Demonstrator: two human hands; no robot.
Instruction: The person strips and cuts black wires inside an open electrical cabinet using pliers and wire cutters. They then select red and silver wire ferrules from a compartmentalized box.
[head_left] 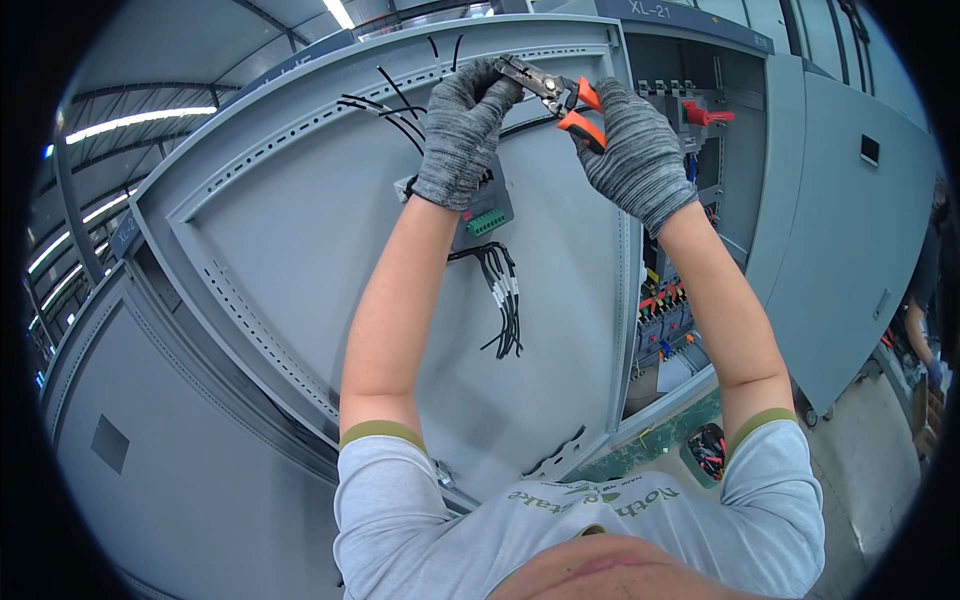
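Note:
Both my hands wear grey knit gloves and are raised in front of an open grey cabinet door [330, 250]. My right hand [630, 150] grips the orange handles of a wire stripper [555, 95]. My left hand [462, 130] pinches at the tool's metal jaws, where a thin black wire [400, 105] from the door's top reaches in. Just below my left wrist a grey device with a green terminal block [487, 221] is mounted on the door. A bundle of black wires with white sleeves [505, 300] hangs from that device.
Right of the door the open cabinet [690, 200] shows breakers, a red switch handle and coloured wiring. Another grey door [850, 230] stands open at the right. A small bin of wire scraps [706, 450] sits on the floor. Another person [925, 310] stands at the far right edge.

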